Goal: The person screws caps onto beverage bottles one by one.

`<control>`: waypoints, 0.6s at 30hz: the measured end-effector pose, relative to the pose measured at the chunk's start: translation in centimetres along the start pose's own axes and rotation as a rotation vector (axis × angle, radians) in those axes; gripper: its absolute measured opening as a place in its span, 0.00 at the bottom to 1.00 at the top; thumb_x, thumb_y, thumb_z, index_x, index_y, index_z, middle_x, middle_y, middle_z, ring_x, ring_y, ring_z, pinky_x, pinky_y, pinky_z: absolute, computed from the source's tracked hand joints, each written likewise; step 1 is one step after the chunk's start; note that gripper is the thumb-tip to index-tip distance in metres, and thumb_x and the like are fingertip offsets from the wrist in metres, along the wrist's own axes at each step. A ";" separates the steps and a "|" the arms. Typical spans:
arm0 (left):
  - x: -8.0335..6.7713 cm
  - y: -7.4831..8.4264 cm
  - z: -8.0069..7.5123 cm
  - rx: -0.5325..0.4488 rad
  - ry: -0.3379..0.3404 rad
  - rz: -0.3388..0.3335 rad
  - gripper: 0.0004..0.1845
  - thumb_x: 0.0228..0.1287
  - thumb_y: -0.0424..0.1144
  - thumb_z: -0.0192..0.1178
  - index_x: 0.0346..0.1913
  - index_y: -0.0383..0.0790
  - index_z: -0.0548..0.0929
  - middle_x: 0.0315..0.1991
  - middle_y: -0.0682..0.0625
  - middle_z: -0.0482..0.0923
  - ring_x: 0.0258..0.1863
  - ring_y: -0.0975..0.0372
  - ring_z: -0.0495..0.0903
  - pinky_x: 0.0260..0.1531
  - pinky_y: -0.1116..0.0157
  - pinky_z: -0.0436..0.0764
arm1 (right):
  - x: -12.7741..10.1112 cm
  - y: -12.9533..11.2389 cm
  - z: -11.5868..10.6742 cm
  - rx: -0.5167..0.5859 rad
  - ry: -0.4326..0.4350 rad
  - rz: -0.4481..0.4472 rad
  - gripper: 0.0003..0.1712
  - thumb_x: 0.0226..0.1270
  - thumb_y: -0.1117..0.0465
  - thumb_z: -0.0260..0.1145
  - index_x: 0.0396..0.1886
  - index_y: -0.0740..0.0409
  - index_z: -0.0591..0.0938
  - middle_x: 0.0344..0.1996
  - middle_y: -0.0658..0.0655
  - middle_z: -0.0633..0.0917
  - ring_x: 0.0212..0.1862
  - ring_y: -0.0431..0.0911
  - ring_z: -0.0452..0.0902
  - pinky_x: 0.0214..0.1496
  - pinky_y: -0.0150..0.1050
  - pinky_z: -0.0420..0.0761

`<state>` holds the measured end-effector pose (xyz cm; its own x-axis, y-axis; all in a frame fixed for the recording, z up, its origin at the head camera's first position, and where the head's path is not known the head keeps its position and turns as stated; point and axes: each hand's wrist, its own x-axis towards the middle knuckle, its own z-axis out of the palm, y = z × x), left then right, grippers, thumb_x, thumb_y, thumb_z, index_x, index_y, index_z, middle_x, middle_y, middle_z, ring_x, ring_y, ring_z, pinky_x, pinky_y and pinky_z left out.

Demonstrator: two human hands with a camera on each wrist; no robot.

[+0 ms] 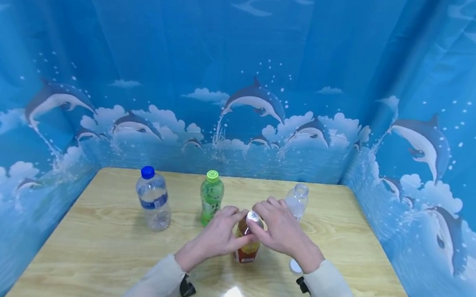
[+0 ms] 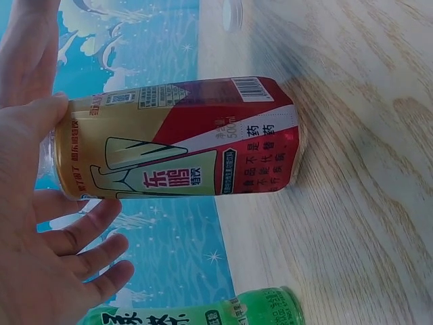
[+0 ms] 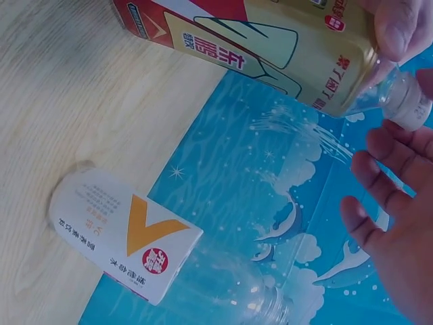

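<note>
A drink bottle (image 1: pixel 247 252) with a gold and red label and a white cap (image 1: pixel 252 216) stands upright near the middle of the table. My left hand (image 1: pixel 221 231) grips it around its upper part, thumb on one side and fingers on the other, as the left wrist view shows. At the top, my right hand (image 1: pixel 282 226) pinches the white cap between thumb and index finger, its other fingers spread loosely in the right wrist view. Just behind the right hand stands a clear bottle (image 1: pixel 298 201) without a cap, a white label (image 3: pixel 128 233) around its lower part.
A green bottle (image 1: pixel 211 195) with a light green cap stands behind the left hand. Farther left is a clear bottle (image 1: pixel 153 202) with a blue cap. A loose white cap (image 1: pixel 295 266) lies by the right wrist. Blue dolphin-print curtains (image 1: pixel 164 63) surround the wooden table (image 1: pixel 92 254).
</note>
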<state>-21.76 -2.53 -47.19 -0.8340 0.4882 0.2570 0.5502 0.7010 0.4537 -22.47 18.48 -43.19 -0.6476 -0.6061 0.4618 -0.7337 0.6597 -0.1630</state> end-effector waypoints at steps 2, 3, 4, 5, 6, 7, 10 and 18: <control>0.1 0.1 0.0 -0.015 0.001 -0.003 0.45 0.69 0.70 0.61 0.74 0.38 0.76 0.61 0.44 0.83 0.63 0.54 0.79 0.64 0.49 0.80 | -0.1 0.1 -0.1 0.002 0.013 -0.007 0.09 0.76 0.49 0.64 0.36 0.47 0.80 0.29 0.45 0.81 0.37 0.40 0.68 0.44 0.38 0.69; 0.1 0.1 0.0 -0.019 0.003 0.000 0.45 0.69 0.70 0.61 0.74 0.37 0.76 0.60 0.44 0.83 0.62 0.54 0.79 0.64 0.49 0.80 | -0.2 0.1 -0.2 0.000 0.021 -0.015 0.10 0.76 0.49 0.64 0.35 0.47 0.80 0.28 0.46 0.81 0.36 0.40 0.67 0.43 0.38 0.69; 0.1 0.1 0.0 -0.020 0.008 0.003 0.45 0.69 0.70 0.61 0.73 0.37 0.76 0.60 0.44 0.83 0.62 0.54 0.79 0.64 0.49 0.80 | -0.2 0.1 -0.1 -0.006 0.030 -0.023 0.12 0.76 0.48 0.65 0.34 0.48 0.79 0.26 0.46 0.79 0.35 0.40 0.66 0.42 0.37 0.68; 0.1 0.1 0.0 -0.023 0.010 0.004 0.45 0.69 0.70 0.61 0.73 0.37 0.77 0.60 0.44 0.83 0.62 0.54 0.79 0.64 0.49 0.80 | -0.2 0.2 -0.1 -0.012 0.041 -0.033 0.13 0.76 0.48 0.65 0.33 0.48 0.78 0.25 0.46 0.78 0.34 0.40 0.65 0.41 0.37 0.68; 0.1 0.1 0.0 -0.024 0.014 0.006 0.44 0.68 0.70 0.62 0.73 0.37 0.77 0.60 0.44 0.83 0.62 0.54 0.80 0.64 0.49 0.81 | -0.1 0.2 0.0 -0.021 0.053 -0.043 0.15 0.77 0.47 0.64 0.31 0.49 0.77 0.23 0.45 0.75 0.33 0.40 0.64 0.40 0.36 0.67; 0.0 0.2 0.0 -0.027 0.018 0.007 0.44 0.68 0.70 0.62 0.72 0.37 0.77 0.59 0.44 0.84 0.61 0.54 0.80 0.64 0.50 0.81 | -0.1 0.3 0.2 -0.030 0.066 -0.054 0.18 0.77 0.46 0.63 0.29 0.49 0.76 0.22 0.44 0.72 0.32 0.40 0.62 0.38 0.35 0.65; 0.1 0.2 0.0 -0.036 0.024 0.010 0.44 0.68 0.70 0.63 0.72 0.36 0.78 0.59 0.44 0.84 0.62 0.54 0.80 0.65 0.49 0.80 | 0.0 0.5 0.5 -0.042 0.114 -0.083 0.25 0.79 0.42 0.62 0.23 0.49 0.72 0.19 0.41 0.63 0.28 0.39 0.55 0.36 0.32 0.61; -0.1 0.1 0.2 -0.057 0.030 0.001 0.45 0.67 0.68 0.65 0.72 0.35 0.78 0.57 0.45 0.83 0.61 0.53 0.80 0.66 0.46 0.79 | -0.1 0.8 0.0 -0.018 0.101 -0.075 0.20 0.74 0.41 0.68 0.33 0.52 0.82 0.24 0.46 0.80 0.31 0.40 0.68 0.36 0.37 0.73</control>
<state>-21.65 -2.42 -47.30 -0.8349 0.4724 0.2826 0.5484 0.6693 0.5012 -22.95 19.06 -43.42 -0.5660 -0.6069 0.5579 -0.7750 0.6225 -0.1091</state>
